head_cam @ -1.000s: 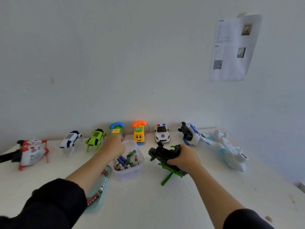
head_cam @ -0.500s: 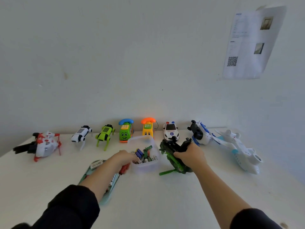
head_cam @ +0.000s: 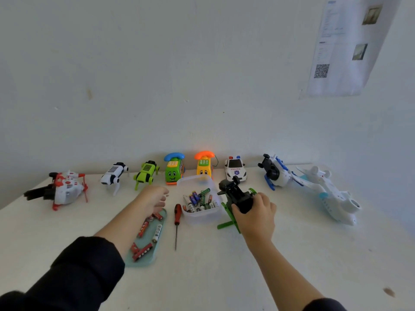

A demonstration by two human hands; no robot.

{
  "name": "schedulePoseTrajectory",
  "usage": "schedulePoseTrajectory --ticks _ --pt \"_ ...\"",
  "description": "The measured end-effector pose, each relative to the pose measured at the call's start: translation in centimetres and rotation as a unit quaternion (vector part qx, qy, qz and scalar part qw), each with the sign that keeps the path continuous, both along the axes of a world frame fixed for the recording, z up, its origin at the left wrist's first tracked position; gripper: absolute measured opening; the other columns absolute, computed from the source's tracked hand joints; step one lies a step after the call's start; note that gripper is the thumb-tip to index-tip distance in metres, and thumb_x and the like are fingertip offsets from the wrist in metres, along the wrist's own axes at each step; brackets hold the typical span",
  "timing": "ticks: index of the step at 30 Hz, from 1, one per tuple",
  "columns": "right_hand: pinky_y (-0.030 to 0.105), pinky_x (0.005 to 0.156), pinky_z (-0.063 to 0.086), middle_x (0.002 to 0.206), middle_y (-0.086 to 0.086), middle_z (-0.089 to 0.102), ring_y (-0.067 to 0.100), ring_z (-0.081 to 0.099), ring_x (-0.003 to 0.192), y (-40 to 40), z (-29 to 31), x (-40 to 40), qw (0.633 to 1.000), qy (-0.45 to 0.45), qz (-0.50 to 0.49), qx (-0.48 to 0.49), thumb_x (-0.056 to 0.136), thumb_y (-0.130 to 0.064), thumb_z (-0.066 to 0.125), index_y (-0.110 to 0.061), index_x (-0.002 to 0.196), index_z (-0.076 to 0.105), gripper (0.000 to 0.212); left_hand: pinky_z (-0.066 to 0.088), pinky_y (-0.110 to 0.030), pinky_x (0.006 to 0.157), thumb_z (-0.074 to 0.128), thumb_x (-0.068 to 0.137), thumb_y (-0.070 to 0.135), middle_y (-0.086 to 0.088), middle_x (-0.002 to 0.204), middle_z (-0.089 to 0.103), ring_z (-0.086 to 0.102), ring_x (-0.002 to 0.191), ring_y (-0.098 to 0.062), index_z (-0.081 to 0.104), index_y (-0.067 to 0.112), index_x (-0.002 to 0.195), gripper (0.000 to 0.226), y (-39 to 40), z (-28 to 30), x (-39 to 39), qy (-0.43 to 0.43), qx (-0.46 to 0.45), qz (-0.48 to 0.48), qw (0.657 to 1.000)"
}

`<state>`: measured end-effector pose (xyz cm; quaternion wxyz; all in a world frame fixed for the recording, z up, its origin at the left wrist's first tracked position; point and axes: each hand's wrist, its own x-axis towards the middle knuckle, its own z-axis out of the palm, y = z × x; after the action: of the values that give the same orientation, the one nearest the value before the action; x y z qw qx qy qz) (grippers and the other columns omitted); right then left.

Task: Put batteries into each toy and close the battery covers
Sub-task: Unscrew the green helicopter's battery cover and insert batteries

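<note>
Right hand: your right hand [head_cam: 254,215] grips the black helicopter [head_cam: 238,195], fingers curled round its body, just right of the tub.
Left hand: your left hand [head_cam: 155,197] hovers above the far end of the tray, fingers loosely bent and holding nothing.
Helicopter: black body with green skids, tilted in your grip, one green skid touching the table [head_cam: 224,277].
Tub: the clear tub [head_cam: 201,215] sits between your hands, with loose batteries [head_cam: 198,199] inside.
Tray: the pale green tray [head_cam: 146,241] lies under your left forearm and holds red batteries and one white one.
Screwdriver: the red-handled screwdriver [head_cam: 177,223] lies flat between tray and tub, tip pointing toward you.
Back row: along the wall, from your left, you have a red and white helicopter [head_cam: 65,189], a white robot dog [head_cam: 113,176], a green robot dog [head_cam: 146,173], a green phone [head_cam: 174,169], a yellow phone [head_cam: 204,163], a police car [head_cam: 235,170], a blue and white helicopter [head_cam: 275,172] and a white plane [head_cam: 330,194].
Wall: a printed sheet [head_cam: 345,46] with a QR code hangs at upper right.
</note>
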<state>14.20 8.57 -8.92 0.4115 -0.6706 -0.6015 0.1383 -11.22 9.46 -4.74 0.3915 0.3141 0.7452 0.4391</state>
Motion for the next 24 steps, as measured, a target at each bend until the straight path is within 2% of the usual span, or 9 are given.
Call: schedulePoseTrajectory --ticks 3,7,9,12,14,17,20,22,24 --pt "0.035 0.071 0.047 0.128 -0.002 0.049 0.022 0.037 0.115 -0.1 -0.2 -0.1 1.0 0.012 -0.012 0.02 0.077 -0.04 0.071 -0.012 0.11 0.055 0.046 0.044 -0.032 0.063 0.052 0.093 0.015 -0.009 0.085 0.055 0.053 0.072 -0.022 0.054 0.006 0.106 0.016 -0.7 1.8 -2.4 0.028 0.017 0.009 0.999" --pt "0.031 0.067 0.042 0.126 0.0 0.052 0.023 0.039 0.113 -0.5 -0.9 0.0 0.998 0.029 -0.02 0.057 0.075 -0.038 0.072 -0.008 0.106 0.057 0.046 0.037 -0.028 0.06 0.047 0.092 0.012 -0.01 0.081 0.053 0.048 0.064 -0.02 0.056 0.006 0.101 0.014 -2.1 2.1 -4.0 0.158 -0.032 -0.005 0.987" --pt "0.034 0.07 0.046 0.128 0.001 0.052 0.023 0.039 0.114 -0.7 -1.2 0.1 0.996 0.042 -0.022 0.07 0.073 -0.037 0.074 -0.008 0.107 0.058 0.047 0.038 -0.027 0.056 0.042 0.093 0.007 -0.013 0.084 0.056 0.051 0.065 -0.021 0.058 0.001 0.105 0.021 -3.1 1.7 -3.9 0.24 -0.081 -0.059 0.966" --pt "0.037 0.079 0.046 0.13 0.006 0.054 0.027 0.042 0.116 -1.2 -2.8 0.7 0.991 0.084 -0.003 0.109 0.068 -0.027 0.082 -0.006 0.106 0.062 0.047 0.047 -0.029 0.057 0.043 0.093 0.004 -0.017 0.098 0.067 0.066 0.079 -0.028 0.063 0.003 0.109 0.026 -4.7 1.2 -2.7 0.344 -0.159 -0.149 0.913" --pt "0.037 0.087 0.042 0.128 0.014 0.055 0.035 0.045 0.115 -1.7 -4.1 0.9 0.983 0.099 0.013 0.152 0.063 -0.018 0.086 -0.002 0.105 0.064 0.049 0.046 -0.026 0.052 0.045 0.092 0.004 -0.018 0.096 0.069 0.068 0.078 -0.028 0.064 0.007 0.107 0.025 -5.4 0.5 -1.9 0.358 -0.175 -0.184 0.898" --pt "0.036 0.09 0.036 0.125 0.021 0.055 0.043 0.046 0.113 -1.9 -4.9 1.1 0.977 0.108 0.016 0.184 0.061 -0.011 0.087 0.003 0.104 0.063 0.051 0.036 -0.02 0.047 0.049 0.089 0.008 -0.012 0.08 0.064 0.055 0.063 -0.024 0.063 0.011 0.099 0.018 -5.8 -0.5 -0.3 0.361 -0.168 -0.195 0.896" --pt "0.036 0.09 0.035 0.126 0.022 0.054 0.043 0.046 0.113 -1.7 -5.0 1.2 0.976 0.105 0.027 0.19 0.061 -0.012 0.088 0.003 0.105 0.061 0.053 0.042 -0.027 0.058 0.05 0.086 0.009 -0.007 0.079 0.058 0.055 0.071 -0.022 0.062 0.012 0.096 0.016 -5.7 -1.4 1.1 0.443 -0.174 -0.201 0.856" --pt "0.039 0.09 0.038 0.124 0.023 0.055 0.044 0.047 0.111 -1.5 -5.1 1.3 0.975 0.097 0.029 0.2 0.062 -0.016 0.088 0.003 0.104 0.061 0.053 0.049 -0.033 0.072 0.045 0.087 0.004 -0.013 0.093 0.063 0.062 0.089 -0.025 0.061 0.002 0.104 0.024 -5.6 -2.1 1.8 0.476 -0.195 -0.2 0.834" --pt "0.046 0.092 0.044 0.125 0.021 0.056 0.043 0.048 0.113 -1.5 -5.3 1.4 0.975 0.089 0.026 0.204 0.063 -0.021 0.087 0.002 0.104 0.062 0.053 0.05 -0.033 0.077 0.043 0.088 0.001 -0.014 0.107 0.063 0.062 0.098 -0.026 0.057 0.001 0.11 0.026 -5.6 -3.1 2.4 0.488 -0.215 -0.187 0.825"
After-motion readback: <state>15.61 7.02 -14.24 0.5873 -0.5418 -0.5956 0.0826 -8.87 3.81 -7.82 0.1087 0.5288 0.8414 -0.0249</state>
